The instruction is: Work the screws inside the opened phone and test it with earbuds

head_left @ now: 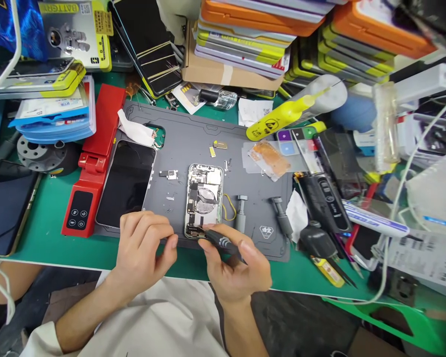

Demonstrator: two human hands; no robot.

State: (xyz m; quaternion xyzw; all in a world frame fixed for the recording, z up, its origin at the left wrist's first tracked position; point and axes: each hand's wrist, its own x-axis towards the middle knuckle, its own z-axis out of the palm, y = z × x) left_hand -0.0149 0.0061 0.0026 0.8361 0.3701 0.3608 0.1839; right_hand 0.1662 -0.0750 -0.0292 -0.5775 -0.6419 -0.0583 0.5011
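An opened phone body (204, 198) with its inner parts bare lies on the grey work mat (186, 124). My right hand (241, 270) is closed around dark tweezers (223, 243) with light stripes, slanting toward the phone's lower edge. Their tip is hard to make out against the dark parts there. Left of the phone, my left hand (144, 248) is curled, thumb and forefinger close together; anything between them is too small to make out. A black phone screen (126, 183) lies farther left, against a red device (83, 198) with touch buttons.
Small metal parts (169, 174) and a gold piece (220, 145) lie loose on the mat. Two grey clamp posts (241, 213) stand right of the phone. A yellow bottle (278, 116), a black tool (325, 201) and stacked boxes (245, 44) crowd the right and back.
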